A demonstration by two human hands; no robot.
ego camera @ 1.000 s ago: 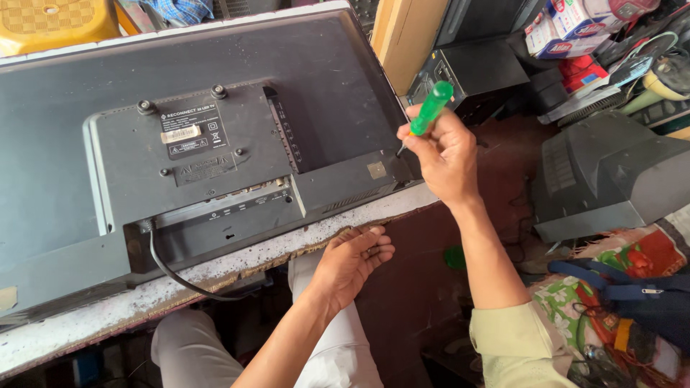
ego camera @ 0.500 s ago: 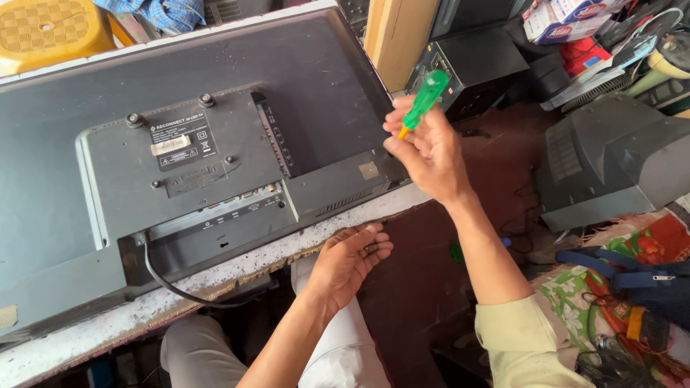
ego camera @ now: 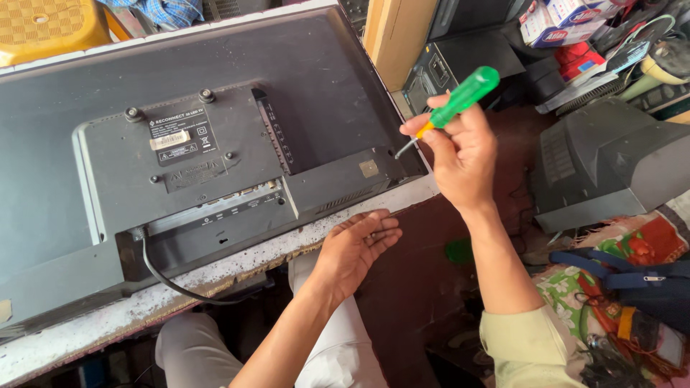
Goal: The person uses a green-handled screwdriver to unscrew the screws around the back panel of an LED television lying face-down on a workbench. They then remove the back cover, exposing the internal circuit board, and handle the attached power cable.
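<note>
A flat-screen television [ego camera: 309, 93] lies face down on a worn white table [ego camera: 93, 330], its dark grey back cover up. My right hand [ego camera: 460, 154] grips a green-handled screwdriver [ego camera: 460, 97], its metal tip held just off the set's near right corner. My left hand [ego camera: 356, 248] rests palm up at the table's front edge below that corner, fingers loosely cupped, with small dark bits that look like screws in the palm. A black power cable [ego camera: 162, 276] hangs from the set over the table edge.
A grey old-style monitor [ego camera: 611, 165] sits at the right. Behind it are boxes and clutter [ego camera: 568, 21]. A wooden board [ego camera: 399, 36] leans behind the television, a yellow stool [ego camera: 43, 21] stands at far left, and bags and cloth [ego camera: 625, 273] lie at lower right.
My right hand has lifted the screwdriver up and away from the television's corner. My left hand has stayed palm up at the table edge.
</note>
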